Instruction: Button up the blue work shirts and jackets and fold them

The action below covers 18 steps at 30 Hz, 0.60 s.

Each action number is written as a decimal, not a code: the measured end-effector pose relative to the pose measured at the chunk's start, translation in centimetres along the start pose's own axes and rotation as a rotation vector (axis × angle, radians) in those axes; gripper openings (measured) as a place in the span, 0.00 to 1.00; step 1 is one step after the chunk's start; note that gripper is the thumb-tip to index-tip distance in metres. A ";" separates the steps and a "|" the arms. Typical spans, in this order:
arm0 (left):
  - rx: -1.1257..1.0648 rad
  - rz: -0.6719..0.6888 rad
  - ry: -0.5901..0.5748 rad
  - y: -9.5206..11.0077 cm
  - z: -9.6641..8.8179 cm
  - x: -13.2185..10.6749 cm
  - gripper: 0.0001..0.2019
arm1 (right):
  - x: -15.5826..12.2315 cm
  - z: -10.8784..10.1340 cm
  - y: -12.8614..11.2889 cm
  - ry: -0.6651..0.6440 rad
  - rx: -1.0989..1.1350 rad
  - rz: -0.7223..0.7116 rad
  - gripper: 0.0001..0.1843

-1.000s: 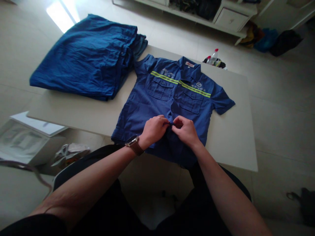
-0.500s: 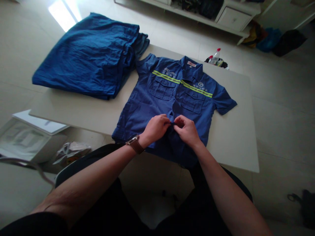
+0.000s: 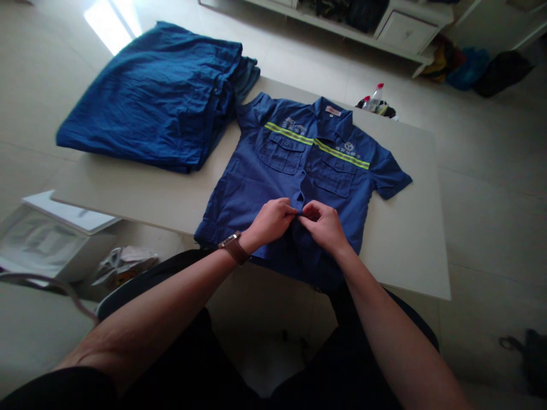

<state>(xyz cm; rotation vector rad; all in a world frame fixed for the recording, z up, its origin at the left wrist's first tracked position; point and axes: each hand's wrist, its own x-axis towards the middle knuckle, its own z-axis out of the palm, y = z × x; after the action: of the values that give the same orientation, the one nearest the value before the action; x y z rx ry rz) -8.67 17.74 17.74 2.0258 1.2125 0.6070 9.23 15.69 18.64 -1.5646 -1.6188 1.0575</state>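
A blue short-sleeved work shirt [image 3: 273, 171] lies front side up, with its collar away from me and its hem over the near table edge. It has two chest pockets and a yellow-green stripe across the chest. My left hand [image 3: 273, 219], with a watch on the wrist, pinches the front placket of the shirt below the pockets. Close beside it, my right hand [image 3: 325, 228] pinches the same part from the other side, fingertips nearly touching. The button, if one is between the fingers, is hidden. Just above the hands the placket gapes a little.
A thick stack of folded blue clothes [image 3: 149, 102] sits on the left part of the pale table [image 3: 410, 239]. Bottles with red caps [image 3: 376, 98] stand beyond the far edge. A white box [image 3: 51, 239] and a plastic bag [image 3: 123, 265] are at the lower left.
Both hands stay at the same spot on the placket. The fingertips have come slightly closer together, and the cloth just above them gapes a bit more.
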 end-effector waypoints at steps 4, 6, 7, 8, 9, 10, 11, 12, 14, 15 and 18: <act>-0.007 0.004 -0.003 -0.1 0.2 0.0 0.13 | 0.1 -0.1 -0.1 0.011 -0.015 0.022 0.05; -0.015 0.009 -0.011 0.0 0.2 0.0 0.13 | 0.1 -0.1 -0.1 0.021 -0.036 0.019 0.04; -0.021 0.007 -0.016 0.1 0.1 0.0 0.13 | 0.1 -0.1 -0.1 0.028 -0.050 0.015 0.03; -0.029 0.002 -0.024 0.3 0.0 0.0 0.12 | 0.1 0.0 -0.1 0.035 -0.066 0.011 0.02; -0.039 -0.005 -0.031 0.4 0.0 0.0 0.12 | 0.1 0.0 -0.1 0.042 -0.080 0.009 0.02; -0.049 -0.016 -0.039 0.6 -0.1 0.0 0.11 | 0.1 0.0 -0.1 0.049 -0.091 0.007 0.02; -0.061 -0.028 -0.046 0.7 -0.2 0.1 0.11 | 0.1 -0.1 -0.1 0.054 -0.097 0.008 0.02; -0.075 -0.040 -0.051 0.8 -0.3 0.1 0.11 | 0.1 -0.1 -0.1 0.056 -0.099 0.009 0.03; -0.111 -0.059 -0.059 0.9 -0.4 0.2 0.11 | 0.0 -0.1 -0.1 0.058 -0.099 0.009 0.04; -0.130 -0.065 -0.062 0.8 -0.4 0.2 0.11 | -0.1 -0.1 -0.1 0.059 -0.110 0.006 0.04; -0.167 -0.072 -0.066 0.5 -0.3 0.4 0.11 | -0.4 0.1 -0.3 0.074 -0.253 -0.044 0.03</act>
<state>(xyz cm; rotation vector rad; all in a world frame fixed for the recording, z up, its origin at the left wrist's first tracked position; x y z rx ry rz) -8.44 18.01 18.34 1.8413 1.1508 0.5818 9.08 15.28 18.91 -1.6992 -1.7821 0.7860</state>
